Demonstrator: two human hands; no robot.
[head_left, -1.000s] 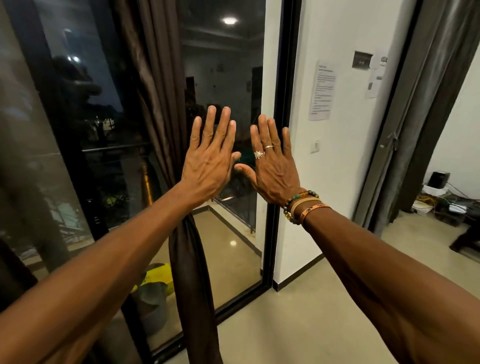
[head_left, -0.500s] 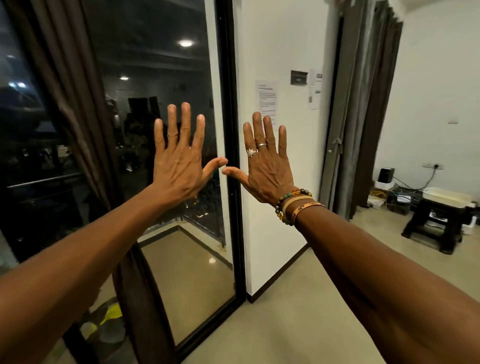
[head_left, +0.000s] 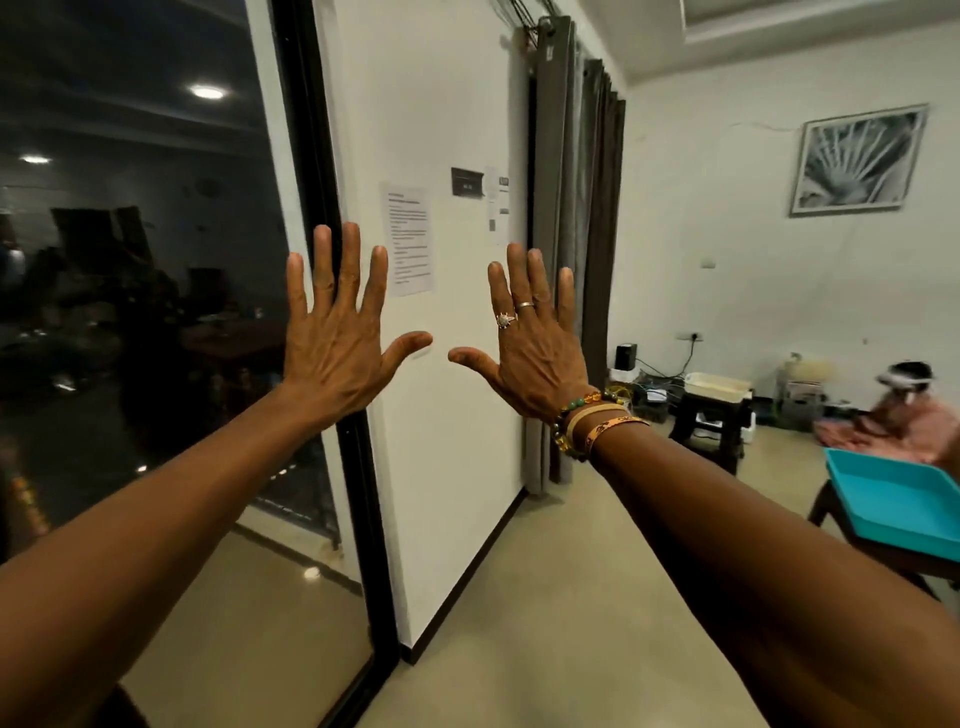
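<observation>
- White wall (head_left: 452, 467) now fills 12 o'clock, untouched. The view has swung off the glass door (head_left: 130, 312), now at 9 o'clock.
- Left hand (head_left: 337, 353) and right hand (head_left: 535, 358): each grip apart, fingers straight, holding nothing. The thumbs have drawn wider.
- Probably a turn into the room, with no object chosen yet.

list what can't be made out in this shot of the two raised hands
Head view, the only one:
Palms of the left hand and right hand: turned away from the camera, only the backs show.
Printed sheet: text too small to read.
Person at the far right: blurred.
Blue tray: cut off by the right edge.
Beyond the glass door: hidden by dark reflections.
</observation>
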